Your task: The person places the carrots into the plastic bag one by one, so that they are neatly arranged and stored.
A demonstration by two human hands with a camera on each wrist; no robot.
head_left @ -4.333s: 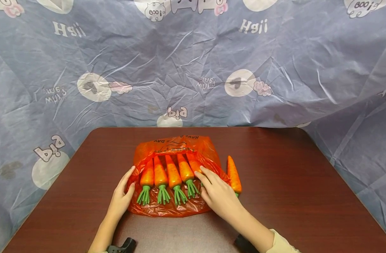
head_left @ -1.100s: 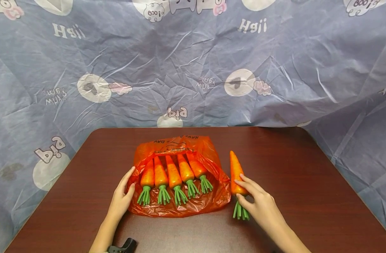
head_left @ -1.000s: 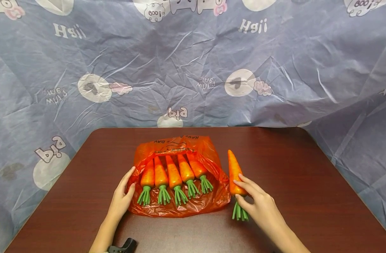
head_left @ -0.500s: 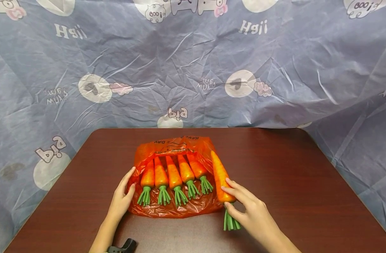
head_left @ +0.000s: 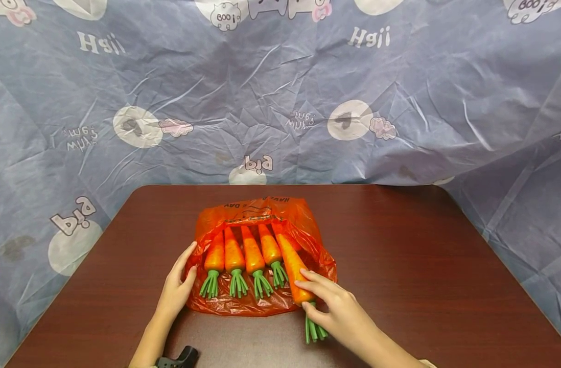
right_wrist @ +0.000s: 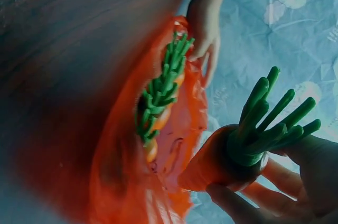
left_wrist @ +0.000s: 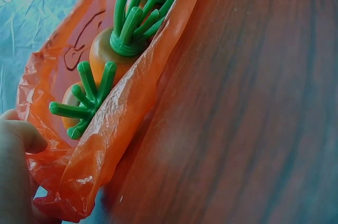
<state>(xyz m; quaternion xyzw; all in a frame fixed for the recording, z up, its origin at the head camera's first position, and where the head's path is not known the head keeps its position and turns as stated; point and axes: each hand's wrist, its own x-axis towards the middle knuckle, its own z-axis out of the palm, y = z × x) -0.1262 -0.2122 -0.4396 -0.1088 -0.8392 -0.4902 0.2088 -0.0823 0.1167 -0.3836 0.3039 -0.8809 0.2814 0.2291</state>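
An orange plastic bag [head_left: 301, 212] lies on the table with its mouth toward me. Inside, several carrots [head_left: 234, 253] lie side by side, their green tops pointing at the opening. My left hand [head_left: 176, 286] holds the bag's left edge, the film passing between thumb and fingers in the left wrist view. With my right hand [head_left: 342, 306] I grip another carrot [head_left: 293, 268] near its thick end. Its tip reaches into the mouth at the right, and its green top [right_wrist: 269, 123] sticks out past the bag's front edge. This carrot mostly hides the rightmost one in the bag.
The brown table [head_left: 414, 255] extends on both sides of the bag. A patterned grey-blue cloth [head_left: 280, 102] hangs behind it. A black band [head_left: 181, 358] shows at my left wrist.
My right hand took hold of the carrot lying right of the bag and carried it left, tip first, into the mouth. My left hand stayed at the bag's edge.
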